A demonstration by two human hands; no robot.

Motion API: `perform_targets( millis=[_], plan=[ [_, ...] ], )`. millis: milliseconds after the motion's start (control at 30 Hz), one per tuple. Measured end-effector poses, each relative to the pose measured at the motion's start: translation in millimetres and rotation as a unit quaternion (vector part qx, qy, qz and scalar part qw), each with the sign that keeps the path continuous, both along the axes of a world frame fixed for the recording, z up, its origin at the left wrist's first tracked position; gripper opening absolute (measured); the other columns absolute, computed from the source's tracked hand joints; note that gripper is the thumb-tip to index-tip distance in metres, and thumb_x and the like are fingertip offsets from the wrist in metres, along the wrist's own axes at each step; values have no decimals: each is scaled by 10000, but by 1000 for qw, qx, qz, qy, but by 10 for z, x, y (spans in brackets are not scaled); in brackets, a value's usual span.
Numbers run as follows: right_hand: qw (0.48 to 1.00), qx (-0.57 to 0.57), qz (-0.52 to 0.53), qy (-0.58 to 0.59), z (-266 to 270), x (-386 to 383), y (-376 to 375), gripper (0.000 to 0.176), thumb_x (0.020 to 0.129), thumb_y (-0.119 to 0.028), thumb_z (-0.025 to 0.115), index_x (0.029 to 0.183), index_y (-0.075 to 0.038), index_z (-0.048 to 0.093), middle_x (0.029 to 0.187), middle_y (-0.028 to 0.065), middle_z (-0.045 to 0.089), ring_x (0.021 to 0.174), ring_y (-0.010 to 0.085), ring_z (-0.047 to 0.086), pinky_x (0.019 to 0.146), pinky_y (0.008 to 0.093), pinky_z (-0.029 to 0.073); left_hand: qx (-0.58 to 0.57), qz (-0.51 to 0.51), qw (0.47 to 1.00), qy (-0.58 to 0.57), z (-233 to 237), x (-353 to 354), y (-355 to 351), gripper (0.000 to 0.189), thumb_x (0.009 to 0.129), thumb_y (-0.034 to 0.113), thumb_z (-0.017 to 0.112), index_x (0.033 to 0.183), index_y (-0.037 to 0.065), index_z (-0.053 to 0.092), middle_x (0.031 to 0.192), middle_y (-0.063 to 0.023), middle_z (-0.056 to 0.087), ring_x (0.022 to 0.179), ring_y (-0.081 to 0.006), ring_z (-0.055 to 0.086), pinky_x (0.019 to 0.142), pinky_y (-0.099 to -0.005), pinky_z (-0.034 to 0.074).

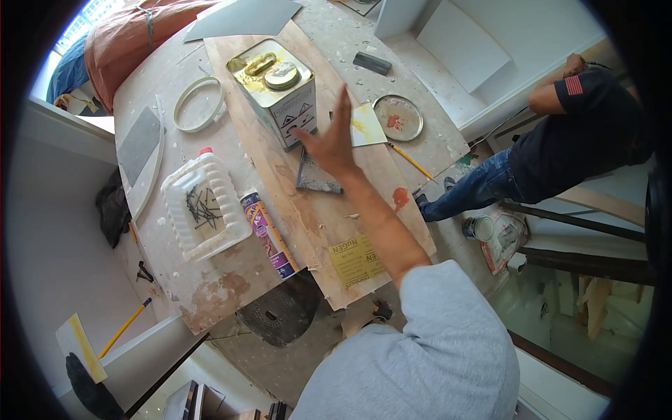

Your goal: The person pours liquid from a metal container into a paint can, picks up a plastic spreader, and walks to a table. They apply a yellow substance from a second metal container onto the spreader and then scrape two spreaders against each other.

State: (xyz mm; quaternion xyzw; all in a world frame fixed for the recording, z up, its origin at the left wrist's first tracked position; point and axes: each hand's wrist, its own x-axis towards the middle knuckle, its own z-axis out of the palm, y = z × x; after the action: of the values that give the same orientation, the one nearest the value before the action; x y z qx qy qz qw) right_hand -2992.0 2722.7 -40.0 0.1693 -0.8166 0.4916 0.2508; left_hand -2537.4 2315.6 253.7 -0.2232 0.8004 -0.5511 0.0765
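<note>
My right hand (pixel 332 143) is open, with its thumb and fingers spread, at the lower right side of a square metal can (pixel 292 115). Its thumb overlaps the can's label; whether it touches is hard to tell. Yellow smears cover the can's top around the handle and round cap. Below the hand lies a dark grey abrasive-looking piece (pixel 318 175) on a long wooden board (pixel 301 227). Just right of the fingers is a pale card with yellow smears (pixel 367 126). My left hand is not in view.
A white tray of screws (pixel 203 208) and a purple-orange tube (pixel 268 234) sit left of the board. Yellow sandpaper (pixel 353 260) lies near its front end. A round lid (pixel 398 117) and a pencil (pixel 413 162) are at right. Another person (pixel 574 140) stands beyond.
</note>
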Motion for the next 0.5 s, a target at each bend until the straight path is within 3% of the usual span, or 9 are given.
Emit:
perform_targets(
  millis=[67,167,233,400,500],
  plan=[
    [999,-21,15,46,73,-100,-219,1244,648,-380,835,1453,43,-13,1476,323,97,1380,456,141,1125,481,183,75,-105,991,42,-40,-30,-195,515,887,101,481,1395,84,403,1416,-62,446,1308,-204,414,1088,-332,331],
    [995,-16,2,95,42,-221,-500,1270,628,-415,837,1452,48,-12,1487,325,48,1389,468,95,1127,495,164,163,-223,954,118,-103,230,-578,561,827,-112,478,1369,29,436,1372,-98,489,1270,-273,459,1075,-356,355],
    [994,-9,-28,106,35,-255,-557,1303,601,-450,839,1448,56,-12,1483,338,36,1386,485,80,1120,521,156,136,-238,956,105,-115,233,-571,507,867,-60,478,1362,45,448,1377,-88,487,1277,-255,452,1084,-354,351],
    [998,-27,-42,41,211,-215,-583,1215,595,-243,856,1461,11,43,1392,292,236,1306,442,250,1076,496,254,132,-219,961,109,-130,278,-601,507,869,-53,475,1365,49,446,1373,-96,488,1276,-264,455,1084,-359,355],
    [997,-28,-43,59,283,-266,-569,1112,592,-151,811,1453,-14,120,1293,241,331,1224,393,329,1048,471,297,126,-229,960,104,-127,269,-581,516,861,-52,488,1365,52,449,1371,-100,490,1276,-264,455,1083,-361,357]
  ],
)
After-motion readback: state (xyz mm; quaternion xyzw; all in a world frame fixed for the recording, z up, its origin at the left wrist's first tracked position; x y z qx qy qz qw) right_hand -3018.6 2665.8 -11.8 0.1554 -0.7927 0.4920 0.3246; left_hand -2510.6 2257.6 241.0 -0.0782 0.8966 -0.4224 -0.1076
